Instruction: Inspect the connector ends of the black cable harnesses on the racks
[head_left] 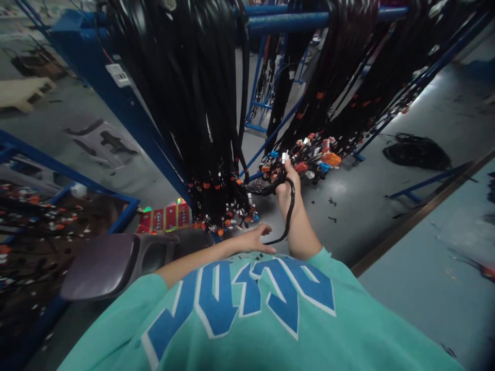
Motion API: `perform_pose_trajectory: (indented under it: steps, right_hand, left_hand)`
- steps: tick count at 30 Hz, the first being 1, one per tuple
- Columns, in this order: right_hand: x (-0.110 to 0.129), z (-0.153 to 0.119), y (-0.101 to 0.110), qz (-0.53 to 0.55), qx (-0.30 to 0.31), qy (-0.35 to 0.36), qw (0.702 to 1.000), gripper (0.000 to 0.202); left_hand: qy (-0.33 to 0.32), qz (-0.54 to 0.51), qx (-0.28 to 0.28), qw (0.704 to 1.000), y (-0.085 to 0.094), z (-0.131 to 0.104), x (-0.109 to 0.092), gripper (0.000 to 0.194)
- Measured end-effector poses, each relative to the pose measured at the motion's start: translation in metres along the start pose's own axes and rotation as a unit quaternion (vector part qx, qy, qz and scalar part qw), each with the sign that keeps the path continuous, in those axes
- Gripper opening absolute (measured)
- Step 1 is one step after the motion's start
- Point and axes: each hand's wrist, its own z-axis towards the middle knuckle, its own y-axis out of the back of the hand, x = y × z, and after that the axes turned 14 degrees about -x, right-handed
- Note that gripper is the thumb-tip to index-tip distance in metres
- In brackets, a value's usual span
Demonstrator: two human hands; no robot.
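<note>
Below the rack, right hand (286, 188) clenches a black cable (291, 214), its end hidden; left hand (258, 238) hangs loose.

Right hand (286, 186) raised, forearm upright, fingers curled shut in grip. Left hand (258, 238) lower, near chest, palm down, fingers loosely open.

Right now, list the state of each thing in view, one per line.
right hand: raised, shut on a black cable.
black cable: held, loose end dangling past the wrist.
left hand: open, low, holding nothing.
wire harness bundles: hanging from the blue rack.
chair: unoccupied.
cable pile: lying on the floor.
</note>
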Motion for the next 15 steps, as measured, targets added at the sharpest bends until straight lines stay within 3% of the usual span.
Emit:
perform_pose_trajectory:
  steps: [2, 4, 6, 7, 8, 10, 13, 15]
  right_hand:
    - [0.001, -0.011, 0.0, 0.039, -0.026, -0.065, 0.997, 0.022]
    - [0.004, -0.02, 0.002, 0.071, -0.019, -0.115, 0.991, 0.02]
    - [0.009, -0.026, 0.009, 0.098, -0.008, -0.151, 0.984, 0.02]
    - [0.013, -0.026, 0.014, 0.111, -0.01, -0.169, 0.979, 0.022]
    - [0.017, -0.025, 0.02, 0.124, -0.018, -0.186, 0.975, 0.024]
    - [0.024, -0.022, 0.033, 0.142, -0.039, -0.213, 0.966, 0.028]
    - [0.027, -0.018, 0.049, 0.148, -0.072, -0.225, 0.96, 0.035]
    - [0.024, -0.017, 0.054, 0.156, -0.104, -0.233, 0.954, 0.036]
  left_hand:
    - [-0.04, 0.039, -0.014, 0.998, -0.007, 0.005, 0.005, 0.072]
    - [-0.097, 0.09, 0.042, 0.99, -0.012, 0.01, 0.008, 0.05]
    - [-0.086, 0.153, 0.104, 0.979, -0.01, 0.01, 0.015, 0.034]
    - [-0.053, 0.196, 0.104, 0.973, -0.005, 0.008, 0.021, 0.032]
    - [-0.013, 0.242, 0.081, 0.967, 0.004, 0.003, 0.029, 0.03]
    - [0.06, 0.341, -0.031, 0.938, 0.032, -0.013, 0.048, 0.024]
    - [0.137, 0.378, -0.144, 0.904, 0.087, -0.054, 0.074, 0.015]
    - [0.184, 0.37, -0.182, 0.892, 0.118, -0.087, 0.08, 0.016]
